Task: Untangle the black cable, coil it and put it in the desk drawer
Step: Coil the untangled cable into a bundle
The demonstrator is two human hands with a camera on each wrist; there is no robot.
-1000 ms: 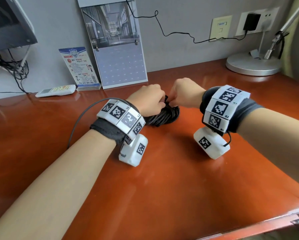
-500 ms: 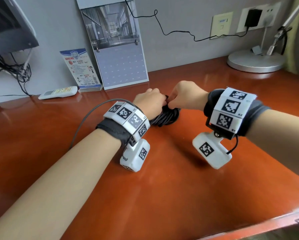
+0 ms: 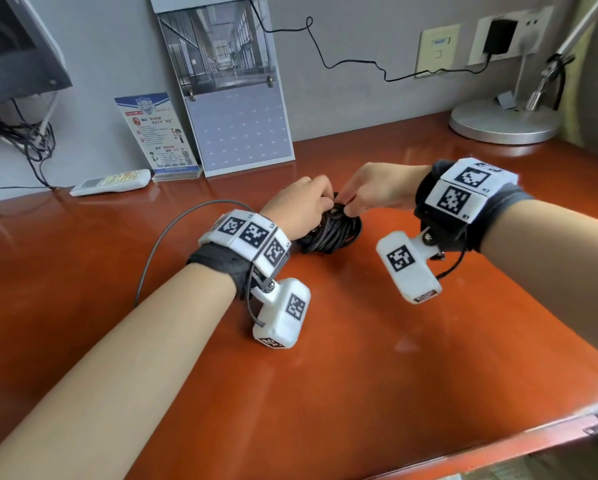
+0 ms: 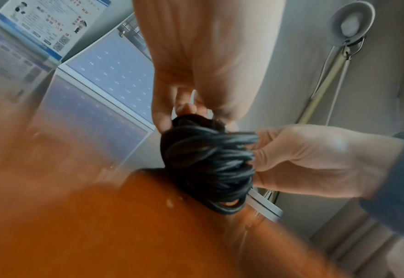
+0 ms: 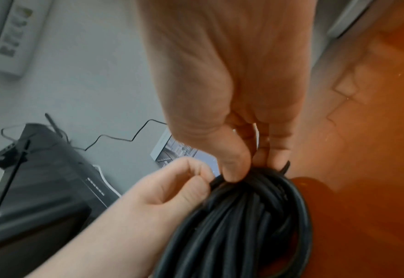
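The black cable [image 3: 328,232] is a thin, matte cord bunched into a dense, tangled bundle of many overlapping loops. It sits between the two hands, its lower loops resting on the red-brown desk [image 3: 359,358] below them. The left hand [image 3: 299,209] grips the bundle's top from the left, fingers curled over the strands. The right hand [image 3: 377,188] pinches strands at the top from the right. In the wrist views the loops run roughly parallel, crossing near the fingertips.
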